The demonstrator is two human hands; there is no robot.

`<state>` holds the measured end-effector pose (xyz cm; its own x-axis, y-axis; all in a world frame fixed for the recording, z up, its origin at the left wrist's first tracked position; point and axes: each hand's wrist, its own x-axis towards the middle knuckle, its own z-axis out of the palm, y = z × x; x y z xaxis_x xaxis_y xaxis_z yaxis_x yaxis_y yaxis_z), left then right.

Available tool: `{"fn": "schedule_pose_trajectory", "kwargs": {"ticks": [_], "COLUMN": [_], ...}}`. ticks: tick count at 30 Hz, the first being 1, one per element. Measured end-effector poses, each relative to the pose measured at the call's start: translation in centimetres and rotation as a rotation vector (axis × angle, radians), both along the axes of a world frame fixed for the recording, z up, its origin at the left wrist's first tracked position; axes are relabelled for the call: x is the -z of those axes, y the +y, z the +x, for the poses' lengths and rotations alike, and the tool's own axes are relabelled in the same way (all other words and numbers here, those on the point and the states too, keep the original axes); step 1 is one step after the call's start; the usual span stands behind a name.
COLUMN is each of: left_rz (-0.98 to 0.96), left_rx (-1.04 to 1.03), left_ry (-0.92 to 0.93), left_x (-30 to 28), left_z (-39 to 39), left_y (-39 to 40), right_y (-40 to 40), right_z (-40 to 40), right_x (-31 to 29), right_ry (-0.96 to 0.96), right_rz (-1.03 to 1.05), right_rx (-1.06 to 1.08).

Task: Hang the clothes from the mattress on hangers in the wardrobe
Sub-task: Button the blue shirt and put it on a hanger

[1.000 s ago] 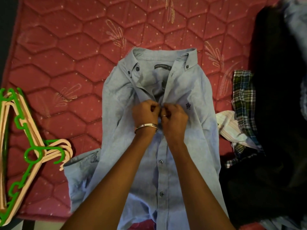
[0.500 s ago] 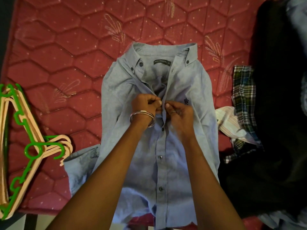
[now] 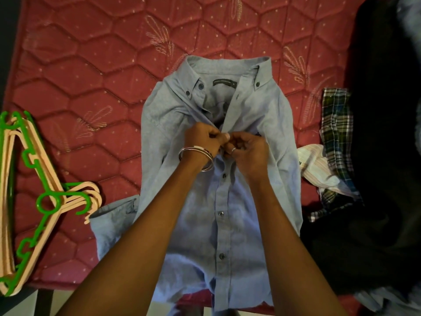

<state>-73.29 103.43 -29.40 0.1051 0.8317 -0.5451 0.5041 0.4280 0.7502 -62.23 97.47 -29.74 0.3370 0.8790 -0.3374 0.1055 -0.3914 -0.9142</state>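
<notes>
A light blue button-up shirt (image 3: 255,124) lies flat, collar away from me, on the red quilted mattress (image 3: 95,71). Its lower buttons are closed; the collar area is open. My left hand (image 3: 201,139), with bangles at the wrist, and my right hand (image 3: 247,149), with a ring, meet at the placket just below the collar. Each pinches one edge of the shirt front, fingers curled tight. A stack of peach and green plastic hangers (image 3: 29,192) lies at the mattress's left edge.
At the right lie a plaid garment (image 3: 336,124), a striped white garment (image 3: 319,167) and a big dark pile of clothes (image 3: 376,156). The mattress's near edge runs along the bottom, with floor below it.
Both hands have shifted slightly up the placket toward the collar and stay pinched on the shirt's front edges. The view has moved a little; the shirt and the hangers lie as before.
</notes>
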Motion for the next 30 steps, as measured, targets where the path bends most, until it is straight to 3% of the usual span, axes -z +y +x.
{"fn": "schedule_pose_trajectory", "kwargs": {"ticks": [3, 9, 12, 20, 25, 30], "left_rz": [0.082, 0.075, 0.055, 0.109, 0.121, 0.169], "left_rx": [-0.096, -0.192, -0.188, -0.165, -0.135, -0.202], "left_ry": [0.036, 0.026, -0.031, -0.060, -0.022, -0.026], "left_x": [0.1, 0.0, 0.2, 0.7, 0.5, -0.8], "left_z": [0.1, 0.5, 0.6, 0.0, -0.1, -2.3], "left_y": [-0.2, -1.0, -1.4, -1.4, -1.5, -2.6], "right_y": [-0.1, -0.6, -0.3, -0.6, -0.5, -0.7], "right_z": [-0.8, -1.0, -1.1, -0.1, 0.7, -0.3], "right_x": [0.2, -0.3, -0.6, -0.7, -0.3, -0.1], "right_ry": [-0.121, 0.353, 0.411, 0.048, -0.425, -0.634], "right_rz": [0.016, -0.079, -0.189, -0.084, 0.141, 0.086], "right_rx": [0.051, 0.175, 0.173, -0.063, -0.243, -0.150]}}
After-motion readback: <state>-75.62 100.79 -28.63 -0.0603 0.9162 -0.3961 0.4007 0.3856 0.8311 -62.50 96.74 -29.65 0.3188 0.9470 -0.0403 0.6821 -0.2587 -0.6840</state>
